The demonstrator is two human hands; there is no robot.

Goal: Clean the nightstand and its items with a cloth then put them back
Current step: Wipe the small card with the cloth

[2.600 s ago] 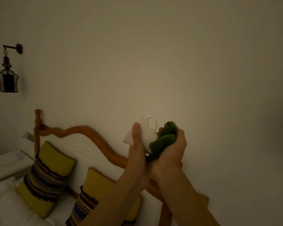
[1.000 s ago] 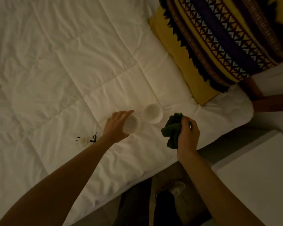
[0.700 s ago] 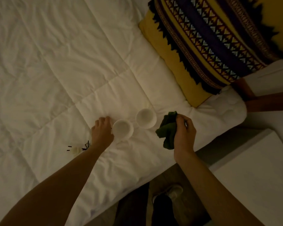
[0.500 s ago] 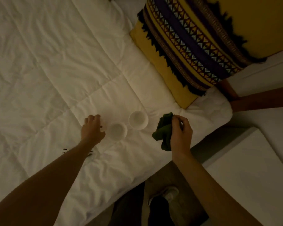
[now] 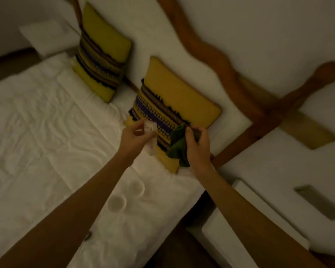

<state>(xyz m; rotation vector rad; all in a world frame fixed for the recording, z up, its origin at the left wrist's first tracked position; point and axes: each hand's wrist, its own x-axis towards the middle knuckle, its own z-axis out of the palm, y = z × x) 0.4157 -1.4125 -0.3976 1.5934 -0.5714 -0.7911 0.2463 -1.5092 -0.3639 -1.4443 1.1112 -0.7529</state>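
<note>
Looking down in dim light, whole frame motion-blurred, edges soft. Both forearms enter from the bottom edge, elbows cut off.

Nearest: nightstand (image 5: 238,225), white, bottom right, only its top and left edge in frame, right side cut off. Dark floor gap between it and the bed (image 5: 37,151).

On the white quilt near the bed's edge: two small white cups (image 5: 126,196), just beside each other, mouths up, partly washed out against the sheet. Handles not discernible. A small dark speck on the quilt beside the left forearm, too small to identify.

Further up, both hands raised over the pillow area, near each other, not touching. Left hand (image 5: 132,139) has thumb and fingers curled, pinching a small white object (image 5: 150,132); too blurred to name, a couple of dark dots on its top face, its lower part pale and smeared. Right hand (image 5: 198,146) grips a dark green cloth (image 5: 177,146), bunched, hanging below the fingers, just right of the white object. Contact between cloth and object: cannot tell.

Behind the hands: yellow cushion (image 5: 178,99) with a dark patterned band, partly hidden by hands and cloth. Second matching cushion (image 5: 103,62) further left. Both lean on white pillows against a curved wooden headboard (image 5: 211,53); its post ends in a rounded knob at right. Plain pale wall behind.
</note>
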